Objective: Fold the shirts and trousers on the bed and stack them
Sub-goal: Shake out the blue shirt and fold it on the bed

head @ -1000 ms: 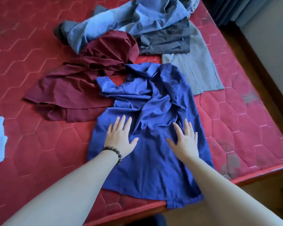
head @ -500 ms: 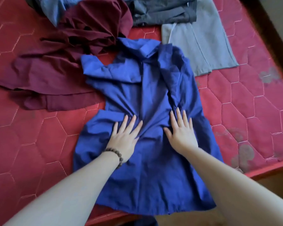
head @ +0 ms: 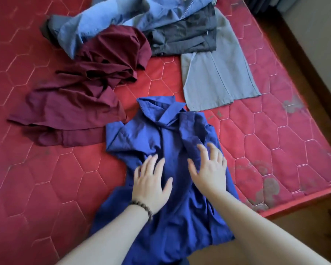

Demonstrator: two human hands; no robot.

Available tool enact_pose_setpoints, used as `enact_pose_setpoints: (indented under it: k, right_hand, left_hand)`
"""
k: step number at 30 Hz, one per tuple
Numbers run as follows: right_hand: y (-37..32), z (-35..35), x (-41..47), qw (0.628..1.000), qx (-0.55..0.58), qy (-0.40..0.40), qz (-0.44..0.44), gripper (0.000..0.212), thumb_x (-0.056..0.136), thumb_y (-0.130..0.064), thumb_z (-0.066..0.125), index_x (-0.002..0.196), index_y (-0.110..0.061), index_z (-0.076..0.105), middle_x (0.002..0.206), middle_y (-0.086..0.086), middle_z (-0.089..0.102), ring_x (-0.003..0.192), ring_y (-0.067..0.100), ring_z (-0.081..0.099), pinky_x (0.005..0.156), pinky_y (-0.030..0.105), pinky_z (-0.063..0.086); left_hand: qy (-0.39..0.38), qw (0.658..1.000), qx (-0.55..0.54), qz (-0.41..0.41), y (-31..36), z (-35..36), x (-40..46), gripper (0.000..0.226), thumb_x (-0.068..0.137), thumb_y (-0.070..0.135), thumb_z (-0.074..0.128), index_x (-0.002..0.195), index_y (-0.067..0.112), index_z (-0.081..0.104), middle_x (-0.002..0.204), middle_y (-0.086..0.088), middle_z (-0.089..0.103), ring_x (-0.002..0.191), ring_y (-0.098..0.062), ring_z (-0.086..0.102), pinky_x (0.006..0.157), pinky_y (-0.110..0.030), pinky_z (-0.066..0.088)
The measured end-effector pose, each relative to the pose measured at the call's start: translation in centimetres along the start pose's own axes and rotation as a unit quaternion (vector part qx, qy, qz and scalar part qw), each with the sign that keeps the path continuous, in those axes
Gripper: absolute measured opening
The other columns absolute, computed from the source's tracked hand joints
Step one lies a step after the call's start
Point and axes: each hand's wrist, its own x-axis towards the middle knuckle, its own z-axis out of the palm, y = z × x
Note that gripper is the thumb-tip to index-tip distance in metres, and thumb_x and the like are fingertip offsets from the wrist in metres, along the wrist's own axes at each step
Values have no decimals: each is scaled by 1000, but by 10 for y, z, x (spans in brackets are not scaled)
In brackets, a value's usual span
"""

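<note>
The red quilted mattress [head: 256, 131] is covered with clothes; the blue collared shirt [head: 166, 207] is spread at its near edge, collar pointing away, hem hanging over the edge; a crumpled maroon garment [head: 80, 100] is seen to its far left, grey trousers [head: 218, 77] to its far right, and a dark grey garment [head: 183, 37] and a light blue shirt [head: 107, 22] are piled behind these. The left hand [head: 151, 184] is laid flat on the middle of the blue shirt, fingers straight and spread, a beaded bracelet [head: 141, 207] worn at the wrist; the right hand [head: 210, 169] is also kept open upon the cloth, fingers spread and blurred, so their exact contact cannot be told. Compared with half a second ago, both hands are found higher on the shirt, nearer the collar, and the cloth between them is smoother. A small label on the dark grey garment is seen; it cannot be read.
</note>
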Motion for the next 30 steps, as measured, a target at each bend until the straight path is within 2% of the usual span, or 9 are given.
enact_pose_setpoints:
  k: [7, 11, 13, 16, 19, 21, 23, 25, 30]
  right_hand:
    - [-19, 32, 127, 986, -53, -80, -139, 84, 85, -42, 61, 153, -33, 11, 162, 7, -3, 148, 28, 0, 118, 52, 6]
    - [-22, 54, 152, 983, -42, -126, -125, 93, 83, -50, 62, 150, -44, -3, 161, 5, -8, 148, 28, -3, 113, 63, 4]
    - [-21, 56, 154, 980, -50, -112, -154, 87, 84, -46, 62, 149, -46, 4, 161, 4, -7, 148, 28, -5, 111, 67, 1]
    - [-23, 44, 156, 969, -48, -92, -224, 74, 84, -32, 65, 146, -41, 26, 162, -1, -5, 148, 24, -8, 111, 65, -3]
    - [-33, 16, 158, 958, 15, -119, -260, 47, 83, -24, 67, 128, -24, 53, 153, 1, 31, 144, 24, 19, 115, 55, 9]
    - [-42, -13, 158, 950, 67, -137, -272, 32, 82, -23, 70, 111, -13, 61, 119, 5, 56, 117, 27, 48, 101, 40, 34]
    - [-54, -47, 155, 943, 92, -167, -273, 32, 81, -28, 75, 101, -8, 62, 92, 3, 56, 90, 23, 51, 78, 33, 38]
    - [-66, -87, 149, 941, 104, -184, -264, 35, 80, -33, 75, 94, -4, 62, 80, 4, 55, 77, 22, 45, 67, 30, 32]
    - [-107, -214, 126, 937, 138, -203, -250, 25, 85, -24, 70, 85, 0, 63, 73, 11, 59, 71, 23, 48, 69, 28, 39]
  left_hand:
    - [48, 996, 67, 26, -25, 5, 144, 72, 91, 33, 55, 152, 16, 21, 161, -2, 15, 149, -21, 5, 119, -44, 10]
    - [61, 994, 83, 37, -42, 12, 179, 32, 93, 20, 53, 124, 12, 55, 135, -4, 54, 141, -20, 30, 118, -39, 10]
    - [65, 991, 93, 65, -45, 10, 179, 11, 92, 17, 52, 96, 11, 61, 105, -6, 65, 118, -25, 53, 114, -36, 16]
    - [64, 990, 48, 118, -41, -1, 165, 9, 90, 9, 57, 82, 4, 60, 81, -14, 65, 86, -36, 59, 94, -39, 35]
    - [58, 990, -2, 128, -29, -27, 153, 8, 88, 5, 60, 83, -1, 61, 78, -18, 64, 79, -40, 58, 68, -37, 34]
    - [50, 991, -25, 118, -21, -51, 149, 9, 91, 8, 57, 92, 1, 62, 89, -16, 66, 87, -38, 58, 68, -37, 36]
    - [39, 992, -47, 113, -11, -80, 144, 13, 93, 11, 54, 100, 4, 62, 97, -13, 67, 93, -35, 59, 76, -43, 42]
    - [24, 990, -67, 118, 0, -117, 140, 14, 93, 12, 53, 103, 7, 63, 97, -10, 67, 93, -35, 59, 81, -46, 44]
    - [-61, 982, -67, 163, 42, -255, 125, 10, 92, 15, 60, 98, 10, 66, 90, -3, 67, 90, -25, 61, 84, -37, 45]
